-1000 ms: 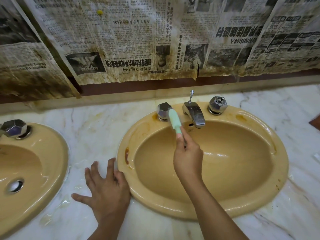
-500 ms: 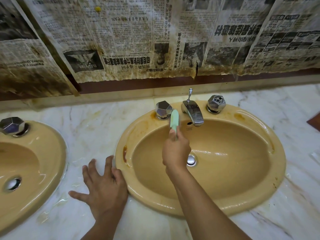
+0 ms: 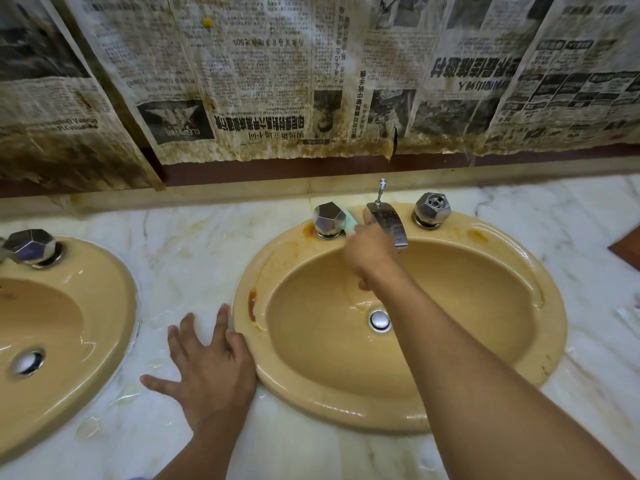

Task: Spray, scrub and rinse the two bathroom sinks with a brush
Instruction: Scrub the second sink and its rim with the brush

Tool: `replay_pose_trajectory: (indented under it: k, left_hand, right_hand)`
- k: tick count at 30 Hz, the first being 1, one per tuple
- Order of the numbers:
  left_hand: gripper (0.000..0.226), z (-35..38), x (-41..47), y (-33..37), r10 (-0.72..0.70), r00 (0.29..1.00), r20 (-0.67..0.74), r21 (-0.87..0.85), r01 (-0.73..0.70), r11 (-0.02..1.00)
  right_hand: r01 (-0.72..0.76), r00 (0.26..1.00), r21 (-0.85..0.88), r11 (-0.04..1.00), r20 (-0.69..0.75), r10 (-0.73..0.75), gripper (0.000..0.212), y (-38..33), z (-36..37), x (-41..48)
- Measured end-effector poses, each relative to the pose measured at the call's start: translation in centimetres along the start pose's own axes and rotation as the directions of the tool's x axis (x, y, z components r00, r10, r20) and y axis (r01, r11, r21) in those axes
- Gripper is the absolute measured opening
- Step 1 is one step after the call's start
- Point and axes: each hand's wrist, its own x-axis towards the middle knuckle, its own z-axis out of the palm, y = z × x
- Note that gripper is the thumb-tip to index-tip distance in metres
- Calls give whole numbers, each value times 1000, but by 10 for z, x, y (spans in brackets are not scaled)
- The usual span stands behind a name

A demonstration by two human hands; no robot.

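Two tan oval sinks are set in a white marble counter: one in the middle (image 3: 540, 344) and one at the left edge (image 3: 100, 306), partly cut off. My right hand (image 3: 369, 252) grips a pale green brush (image 3: 350, 221) at the back rim of the middle sink. The brush head sits between the left chrome tap knob (image 3: 328, 219) and the chrome spout (image 3: 388, 223); my hand hides most of the brush. My left hand (image 3: 211, 372) rests flat with spread fingers on the counter, against the middle sink's left rim. Brown stains mark that rim.
A second chrome knob (image 3: 432, 208) stands right of the spout, and another knob (image 3: 31, 247) sits on the left sink. Stained newspaper (image 3: 263, 81) covers the wall behind. The wet marble counter (image 3: 187, 258) runs between the sinks. A dark brown object (image 3: 628, 249) lies at the right edge.
My right hand has moved the brush up out of the basin to the back rim, between the left knob and the spout. My left hand has stayed flat on the counter.
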Motion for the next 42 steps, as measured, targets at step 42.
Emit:
replay_pose_trajectory:
  k: [42]
  left_hand:
    - [20,-99,-50,131,123,803,584,-568,296,768]
  right_hand:
    - [239,971,203,949,-31,-238,41,129,-37,-166]
